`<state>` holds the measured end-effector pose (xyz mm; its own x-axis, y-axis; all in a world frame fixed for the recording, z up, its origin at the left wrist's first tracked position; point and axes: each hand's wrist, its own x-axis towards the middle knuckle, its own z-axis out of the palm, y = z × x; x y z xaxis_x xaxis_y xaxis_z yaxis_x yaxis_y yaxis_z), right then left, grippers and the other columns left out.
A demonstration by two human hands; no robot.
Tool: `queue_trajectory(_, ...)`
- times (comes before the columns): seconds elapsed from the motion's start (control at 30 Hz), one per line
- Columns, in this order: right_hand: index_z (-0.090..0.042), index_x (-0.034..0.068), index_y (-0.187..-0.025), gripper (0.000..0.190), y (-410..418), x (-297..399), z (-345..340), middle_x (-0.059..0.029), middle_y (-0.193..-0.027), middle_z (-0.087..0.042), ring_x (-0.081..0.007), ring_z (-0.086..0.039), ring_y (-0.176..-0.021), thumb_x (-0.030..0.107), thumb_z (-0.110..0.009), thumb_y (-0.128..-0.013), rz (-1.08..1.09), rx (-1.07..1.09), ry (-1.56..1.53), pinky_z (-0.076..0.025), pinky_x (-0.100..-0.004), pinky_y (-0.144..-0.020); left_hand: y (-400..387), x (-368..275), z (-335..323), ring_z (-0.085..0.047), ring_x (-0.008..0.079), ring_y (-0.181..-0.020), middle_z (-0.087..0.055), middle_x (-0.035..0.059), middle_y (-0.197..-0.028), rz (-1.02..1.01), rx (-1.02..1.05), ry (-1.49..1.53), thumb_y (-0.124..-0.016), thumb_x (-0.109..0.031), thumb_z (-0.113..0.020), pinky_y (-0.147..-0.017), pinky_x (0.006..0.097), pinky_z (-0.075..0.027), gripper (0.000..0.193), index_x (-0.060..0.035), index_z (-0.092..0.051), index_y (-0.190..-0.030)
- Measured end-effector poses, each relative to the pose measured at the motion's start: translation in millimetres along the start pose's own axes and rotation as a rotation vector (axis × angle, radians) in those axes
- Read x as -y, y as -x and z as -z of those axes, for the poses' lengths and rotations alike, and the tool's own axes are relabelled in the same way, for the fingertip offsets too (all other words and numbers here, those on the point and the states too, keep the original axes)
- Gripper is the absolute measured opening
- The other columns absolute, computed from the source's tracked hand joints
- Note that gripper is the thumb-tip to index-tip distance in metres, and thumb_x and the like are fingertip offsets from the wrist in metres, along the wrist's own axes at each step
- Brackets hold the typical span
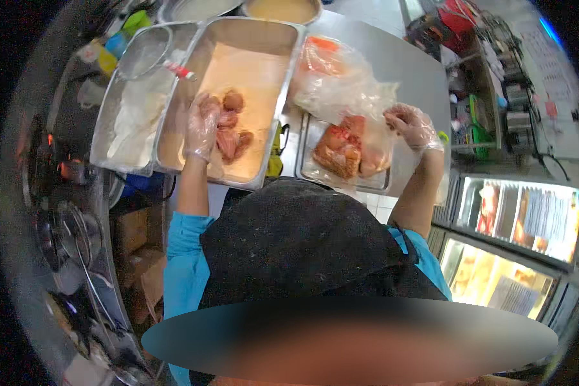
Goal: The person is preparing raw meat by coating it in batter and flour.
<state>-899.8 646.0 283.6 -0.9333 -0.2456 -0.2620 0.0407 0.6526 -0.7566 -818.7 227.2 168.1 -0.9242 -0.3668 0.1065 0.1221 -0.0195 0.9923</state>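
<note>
My left hand [203, 126], in a clear plastic glove, is over a deep metal pan [292, 46] holding a pale orange coating [243, 65]. Its fingers are against raw meat pieces [229, 135] lying in the coating; whether they grip any is unclear. My right hand [412, 126], gloved the same way, has its fingers curled at the edge of a clear plastic bag [386, 99]. More raw meat [340, 147] shows in that bag, on a shallow metal tray [299, 166].
Left of the pan, a metal container [101, 144] holds white powder, with a red-handled strainer [147, 53] across it. Another plastic bag [323, 58] with orange contents lies beyond the tray. Two bowls [282, 9] stand at the back. Lit glass-fronted fridges [521, 217] are at right.
</note>
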Motion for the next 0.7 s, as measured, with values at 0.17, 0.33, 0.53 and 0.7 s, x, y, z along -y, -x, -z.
queue_trajectory(0.17, -0.067, 0.005, -0.088, 0.02, 1.0, -52.3, -7.4, -0.0144, -0.085, -0.065, -0.0261, -0.063, -0.08, 0.023, -0.065, -0.08, -0.052, -0.077, 0.758, -0.05, -0.0357, -0.072, 6.5, -5.6, -44.8, -0.056, 0.0172, -0.097, -0.058, 0.0102, -0.109, -0.159, 0.102, -0.286, -0.083, -0.006, -0.061, -0.085, 0.0285, -0.047, 0.034, 0.0009, -0.053, -0.116)
queue_trajectory(0.33, -0.065, 0.007, -0.085, 0.022, -26.8, -161.7, -47.4, -0.0145, -0.09, -0.065, -0.0325, -0.061, -0.088, 0.028, -0.058, -0.082, -0.008, -0.002, 0.72, -0.048, -0.0407, -0.076, 23.2, -12.2, -97.7, -0.052, 0.0165, -0.107, -0.057, 0.0084, -0.114, -0.039, 0.277, -0.198, -0.084, -0.007, -0.06, -0.093, 0.029, -0.042, 0.034, -0.0002, -0.053, -0.117)
queue_trajectory(0.53, -0.061, 0.008, -0.097, 0.021, 40.1, -86.9, 1.0, -0.0193, -0.092, -0.061, -0.0356, -0.058, -0.087, 0.025, -0.051, -0.088, -0.053, -0.095, 0.537, -0.047, -0.0401, -0.075, 53.3, -2.2, -127.0, -0.053, 0.0143, -0.105, -0.058, 0.0058, -0.113, 0.138, 0.64, -0.109, -0.088, -0.013, -0.057, -0.092, 0.0301, -0.042, 0.034, -0.0062, -0.052, -0.121)
queue_trajectory(0.7, -0.058, -0.002, -0.098, 0.031, 34.0, -70.9, 8.8, -0.01, -0.081, -0.065, -0.0185, -0.063, -0.076, 0.026, -0.044, -0.096, 0.542, -0.415, 0.123, -0.05, -0.0299, -0.071, 77.2, 12.4, -182.7, -0.044, 0.0258, -0.117, -0.037, 0.0113, -0.135, 0.373, 0.994, 0.075, -0.086, -0.026, -0.064, -0.094, 0.0404, -0.042, 0.068, -0.0148, -0.025, -0.14)
